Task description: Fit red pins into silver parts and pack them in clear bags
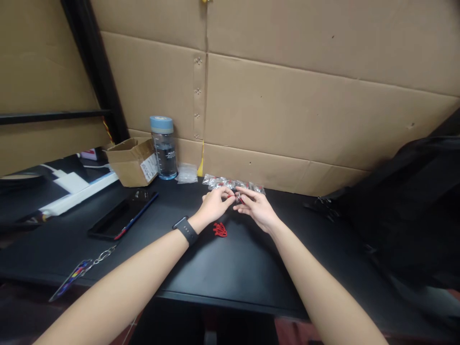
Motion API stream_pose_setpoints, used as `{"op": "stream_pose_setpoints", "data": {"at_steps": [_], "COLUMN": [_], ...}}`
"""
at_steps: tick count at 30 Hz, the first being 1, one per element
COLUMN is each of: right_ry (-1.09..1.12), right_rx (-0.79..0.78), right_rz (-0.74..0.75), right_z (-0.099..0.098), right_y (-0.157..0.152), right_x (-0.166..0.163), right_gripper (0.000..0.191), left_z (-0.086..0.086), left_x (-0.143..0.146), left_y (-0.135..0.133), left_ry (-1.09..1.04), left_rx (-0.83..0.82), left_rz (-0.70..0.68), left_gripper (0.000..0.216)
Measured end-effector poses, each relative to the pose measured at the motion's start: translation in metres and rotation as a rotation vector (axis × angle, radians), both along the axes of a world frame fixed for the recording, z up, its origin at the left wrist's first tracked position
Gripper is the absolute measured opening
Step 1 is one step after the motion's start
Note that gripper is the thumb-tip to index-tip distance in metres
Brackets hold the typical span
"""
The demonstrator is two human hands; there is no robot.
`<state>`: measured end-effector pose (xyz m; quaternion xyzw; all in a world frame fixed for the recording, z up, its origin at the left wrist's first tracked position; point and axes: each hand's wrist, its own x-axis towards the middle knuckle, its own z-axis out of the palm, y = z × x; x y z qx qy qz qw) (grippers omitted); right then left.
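My left hand (215, 203), with a dark watch on its wrist, pinches a bit of red cord at its fingertips. Close against it, my right hand (257, 207) grips a small shiny metal piece (238, 197) with some red on it; its exact kind is too small to tell. The fingertips of both hands nearly meet over the black table. Just below them lies a small heap of red cords (220, 230). Behind my hands sits a row of small clear bags (219, 181) with silvery and red contents, partly hidden by my fingers.
At the back left stand a water bottle (165, 148) with a blue lid, an open cardboard box (132, 163) and a stack of clear bags (187, 174). A phone (124, 215) with a keychain strap lies left, near a white power strip (79, 194). Cardboard walls the back; dark fabric (406, 206) is at right.
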<state>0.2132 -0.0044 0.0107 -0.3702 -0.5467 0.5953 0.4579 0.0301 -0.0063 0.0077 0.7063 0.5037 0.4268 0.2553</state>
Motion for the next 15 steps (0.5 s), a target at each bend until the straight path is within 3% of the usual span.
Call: {"op": "stream_pose_setpoints", "data": {"at_steps": [7, 12, 15], "right_ry": [-0.112, -0.238, -0.254], "right_rx": [0.177, 0.176, 0.167], "right_rz": [0.023, -0.036, -0.073], "right_z": [-0.001, -0.004, -0.003], "right_y": [-0.003, 0.002, 0.005], "right_x": [0.0, 0.002, 0.005], "right_gripper": [0.063, 0.062, 0.059], "left_z": [-0.006, -0.011, -0.004], "left_x": [-0.006, -0.013, -0.029], "left_y": [0.006, 0.017, 0.024], "left_ry": [-0.018, -0.027, 0.079], "left_rx": [-0.011, -0.03, 0.038], "left_rz": [-0.067, -0.273, -0.208], "left_gripper": [0.006, 0.013, 0.02]}}
